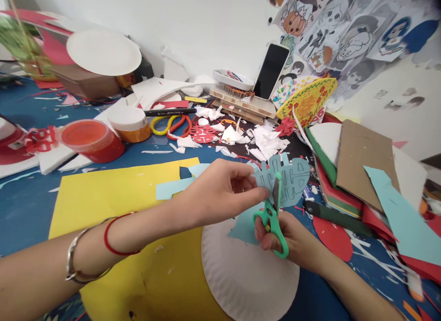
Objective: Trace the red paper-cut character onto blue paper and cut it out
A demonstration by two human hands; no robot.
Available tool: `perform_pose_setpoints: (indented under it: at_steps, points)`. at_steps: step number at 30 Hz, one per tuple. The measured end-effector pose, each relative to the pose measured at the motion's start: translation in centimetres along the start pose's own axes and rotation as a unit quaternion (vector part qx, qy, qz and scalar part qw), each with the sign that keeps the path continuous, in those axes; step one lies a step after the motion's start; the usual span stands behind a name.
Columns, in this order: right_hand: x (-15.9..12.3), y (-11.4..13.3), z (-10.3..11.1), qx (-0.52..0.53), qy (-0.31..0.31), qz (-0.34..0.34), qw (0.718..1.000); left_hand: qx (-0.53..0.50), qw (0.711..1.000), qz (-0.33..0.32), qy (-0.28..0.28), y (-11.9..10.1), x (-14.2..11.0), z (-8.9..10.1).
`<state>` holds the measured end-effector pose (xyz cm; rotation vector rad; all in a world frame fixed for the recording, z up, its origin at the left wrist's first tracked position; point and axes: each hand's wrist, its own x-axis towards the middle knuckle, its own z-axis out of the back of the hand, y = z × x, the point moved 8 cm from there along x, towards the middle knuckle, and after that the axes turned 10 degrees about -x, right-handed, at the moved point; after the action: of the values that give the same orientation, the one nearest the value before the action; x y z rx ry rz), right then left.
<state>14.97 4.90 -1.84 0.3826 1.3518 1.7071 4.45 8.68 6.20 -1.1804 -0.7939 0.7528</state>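
My left hand (pixel 220 192) pinches the left edge of a light blue paper cutout (pixel 287 176) and holds it up above the table. My right hand (pixel 292 240) grips small green scissors (pixel 274 220), with fingers through the handles. The blades point up into the lower edge of the cutout. Below both hands lies a white paper plate (pixel 241 279) on a yellow paper sheet (pixel 113 192). A loose light blue offcut (pixel 243 226) rests on the plate's far rim.
White paper scraps (pixel 265 141) and a red paper cutout (pixel 202 134) litter the blue table. A red tub (pixel 91 139), yellow and red scissors (pixel 170 124), a propped phone (pixel 270 71) and stacked coloured card (pixel 347 174) at right surround the work spot. Drawings hang on the wall.
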Motion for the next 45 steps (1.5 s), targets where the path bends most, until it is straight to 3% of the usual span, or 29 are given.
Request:
perform_pose_setpoints:
  at_steps: [7, 17, 25, 30, 34, 41, 45]
  points:
    - [-0.1, 0.4, -0.1, 0.008, 0.002, 0.015, 1.0, 0.007, 0.999, -0.006, 0.041, 0.4, -0.1, -0.9]
    - [-0.1, 0.2, 0.0, 0.0, 0.003, 0.007, 1.0, 0.008, 0.999, 0.008, 0.044, 0.5, -0.3, -1.0]
    - [0.0, 0.2, 0.0, -0.002, 0.001, 0.021, 1.0, 0.072, 0.997, -0.003, 0.02, 0.4, -0.2, -0.7]
    - [0.0, 0.3, 0.0, -0.002, 0.001, 0.011, 1.0, 0.004, 0.999, -0.049, 0.0, -0.3, -0.2, -0.4]
    - [0.0, 0.5, 0.0, 0.003, 0.001, 0.018, 1.0, -0.024, 0.999, -0.025, 0.002, -0.3, -0.2, -0.2]
    - [0.0, 0.4, 0.1, -0.011, -0.013, 0.033, 0.999, -0.005, 0.996, 0.074, 0.052, 1.7, -0.5, -1.1]
    - [0.1, 0.4, 0.1, -0.01, -0.014, 0.036, 0.999, 0.002, 0.999, 0.023, 0.033, 1.0, -0.4, -0.8]
